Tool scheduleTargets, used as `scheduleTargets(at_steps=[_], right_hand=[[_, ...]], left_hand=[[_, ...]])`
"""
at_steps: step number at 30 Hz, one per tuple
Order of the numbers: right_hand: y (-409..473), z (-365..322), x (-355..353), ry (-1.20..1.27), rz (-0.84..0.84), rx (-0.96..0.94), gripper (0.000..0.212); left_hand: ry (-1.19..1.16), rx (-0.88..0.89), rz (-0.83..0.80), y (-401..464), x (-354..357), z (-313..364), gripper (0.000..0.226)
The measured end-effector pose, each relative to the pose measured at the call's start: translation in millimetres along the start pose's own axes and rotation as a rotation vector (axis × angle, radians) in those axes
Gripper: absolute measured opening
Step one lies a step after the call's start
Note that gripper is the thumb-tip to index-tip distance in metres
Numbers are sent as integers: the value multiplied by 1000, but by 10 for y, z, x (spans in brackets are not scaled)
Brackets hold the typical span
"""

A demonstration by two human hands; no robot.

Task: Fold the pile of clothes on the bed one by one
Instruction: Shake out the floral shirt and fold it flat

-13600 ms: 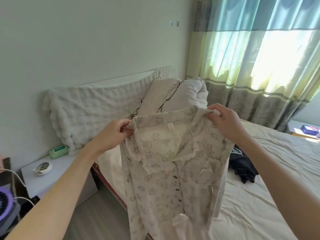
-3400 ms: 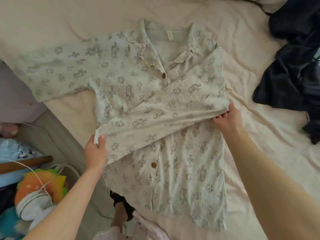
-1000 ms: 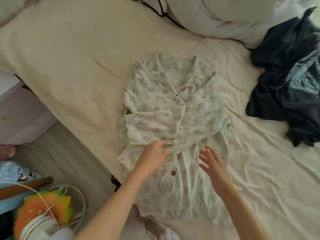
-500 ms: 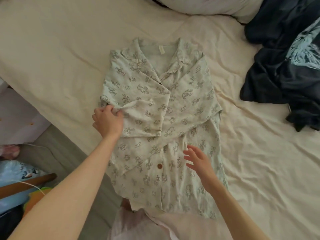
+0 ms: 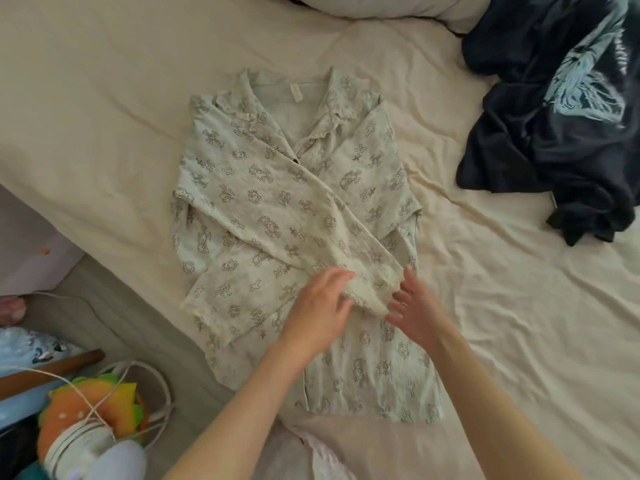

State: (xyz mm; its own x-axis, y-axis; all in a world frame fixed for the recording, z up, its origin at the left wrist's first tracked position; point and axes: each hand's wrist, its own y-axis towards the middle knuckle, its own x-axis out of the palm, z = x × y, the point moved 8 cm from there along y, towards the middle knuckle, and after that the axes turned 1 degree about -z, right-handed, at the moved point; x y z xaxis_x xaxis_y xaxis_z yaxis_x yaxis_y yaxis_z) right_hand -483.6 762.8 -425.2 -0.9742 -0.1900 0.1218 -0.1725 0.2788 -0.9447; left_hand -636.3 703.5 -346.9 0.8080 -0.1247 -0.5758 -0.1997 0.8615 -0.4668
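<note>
A pale printed shirt [image 5: 277,216] lies flat on the cream sheet [image 5: 519,323] of the bed, collar away from the person and hem toward them. Both sleeves are folded across the front. One sleeve runs diagonally from the upper left shoulder down to the lower right, and its cuff [image 5: 369,292] ends just between the two hands. The other sleeve crosses below it, and its frilled end points down toward the bed's left edge.

The left hand [image 5: 318,310] lies over the shirt's middle with its fingers extended and loosely together, the fingertips resting on the cuff. The right hand [image 5: 415,306] is just beside the cuff on its right, fingers spread and fairly straight, the tips touching or nearly touching the fabric; I cannot tell which. Neither hand pinches the cloth. Both forearms reach in from the bottom of the view, over the shirt's lower half.

A heap of dark clothes [image 5: 554,126] with a light blue print lies well apart at the upper right on the sheet. A pillow [image 5: 381,5] sits along the top edge. On the floor at the lower left stands a basket [image 5: 152,403] holding an orange and green toy [image 5: 86,410], with a white cord [image 5: 104,400] across it.
</note>
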Motion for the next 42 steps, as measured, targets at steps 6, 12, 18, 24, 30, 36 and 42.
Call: scheduleTargets(at_steps=[6, 12, 18, 24, 30, 36, 42], right_hand=[[136, -9, 58, 103, 107, -31, 42], [55, -60, -360, -17, 435, -252, 10], [69, -251, -376, -314, 501, -254, 33], [-165, -798, 309, -1030, 616, -646, 47], [-119, -1155, 1746, -1308, 270, -874, 43], [126, -1474, 3004, -1360, 83, -951, 47], [529, -1900, 3875, -1356, 111, -908, 47]], left_hand=[[406, -95, -118, 33, 99, -703, 82], [490, -93, -192, 164, 200, -736, 75], [181, -140, -49, 77, -55, -757, 55], [-230, -366, 404, -86, -987, -1264, 36], [-158, -483, 712, -194, -1732, -1769, 40], [-2, -340, 602, 162, -1926, -2034, 54], [-56, -233, 666, 279, -2029, -2198, 31]])
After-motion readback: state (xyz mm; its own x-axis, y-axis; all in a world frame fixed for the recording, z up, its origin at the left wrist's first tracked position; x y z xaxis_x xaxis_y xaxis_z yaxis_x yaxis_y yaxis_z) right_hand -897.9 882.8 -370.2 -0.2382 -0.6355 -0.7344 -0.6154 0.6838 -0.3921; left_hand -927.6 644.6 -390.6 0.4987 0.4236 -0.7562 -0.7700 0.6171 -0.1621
